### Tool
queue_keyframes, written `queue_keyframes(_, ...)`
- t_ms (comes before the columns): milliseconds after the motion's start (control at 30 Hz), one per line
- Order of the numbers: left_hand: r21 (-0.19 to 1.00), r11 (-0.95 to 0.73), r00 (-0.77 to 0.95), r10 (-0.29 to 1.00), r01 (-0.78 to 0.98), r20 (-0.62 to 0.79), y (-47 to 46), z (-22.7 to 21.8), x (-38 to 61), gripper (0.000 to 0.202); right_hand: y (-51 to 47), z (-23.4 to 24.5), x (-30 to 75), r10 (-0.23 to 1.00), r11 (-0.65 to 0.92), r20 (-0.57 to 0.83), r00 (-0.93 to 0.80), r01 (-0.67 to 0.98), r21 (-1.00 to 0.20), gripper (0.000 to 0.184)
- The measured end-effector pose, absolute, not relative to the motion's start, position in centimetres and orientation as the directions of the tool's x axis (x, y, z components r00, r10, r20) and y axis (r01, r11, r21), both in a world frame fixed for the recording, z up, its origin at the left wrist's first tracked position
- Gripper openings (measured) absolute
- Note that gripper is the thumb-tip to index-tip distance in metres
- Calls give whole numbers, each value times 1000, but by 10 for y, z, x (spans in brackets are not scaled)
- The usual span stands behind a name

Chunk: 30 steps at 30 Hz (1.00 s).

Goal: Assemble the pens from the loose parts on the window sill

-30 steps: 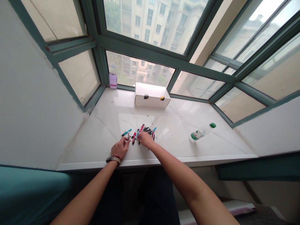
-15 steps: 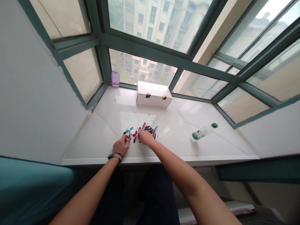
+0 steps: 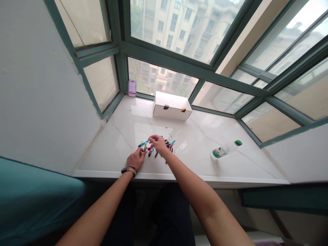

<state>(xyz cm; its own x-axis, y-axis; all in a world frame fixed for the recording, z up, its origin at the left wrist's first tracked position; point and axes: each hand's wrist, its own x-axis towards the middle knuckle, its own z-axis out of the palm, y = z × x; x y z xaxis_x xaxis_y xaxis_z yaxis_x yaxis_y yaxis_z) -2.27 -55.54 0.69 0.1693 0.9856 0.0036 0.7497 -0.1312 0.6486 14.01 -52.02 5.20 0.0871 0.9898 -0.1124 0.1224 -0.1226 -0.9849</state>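
My left hand (image 3: 136,159) rests on the white ledge, thumb and fingers pinching a small upright grey-white stick (image 3: 145,146) whose kind is too small to make out. Just beyond it lies a blue-and-black pen (image 3: 142,143). My right hand (image 3: 158,142) is over a loose pile, its fingertips pinched together close to the pen's blue end; whatever they hold, if anything, is hidden. Red-and-black pieces (image 3: 150,150), black pen-like pieces (image 3: 156,153) and another blue piece (image 3: 172,143) show around and under that hand. Part of the pile is covered by it.
A white box (image 3: 172,108) with black and yellow tabs stands at the back by the window. To the right, a clear bottle (image 3: 222,150) with a green cap stands on the ledge (image 3: 194,164). A purple pack (image 3: 132,89) leans in the far left corner.
My right hand has moved up and left from the pile toward the blue-and-black pen. My left hand keeps its pinch on the grey-white stick. The whole view has shifted slightly.
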Motion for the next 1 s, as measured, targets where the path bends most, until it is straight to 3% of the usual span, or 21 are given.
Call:
queue_keyframes(567,646,-138,185,983,750,-5,-556,9,-23,30,-522,49,117,982,-153,-161,94,-93,-984,27)
queue_keyframes(1000,637,-128,181,983,760,-18,-557,11,-22,29,-525,41,130,998,-56,-47,49,213,-975,21)
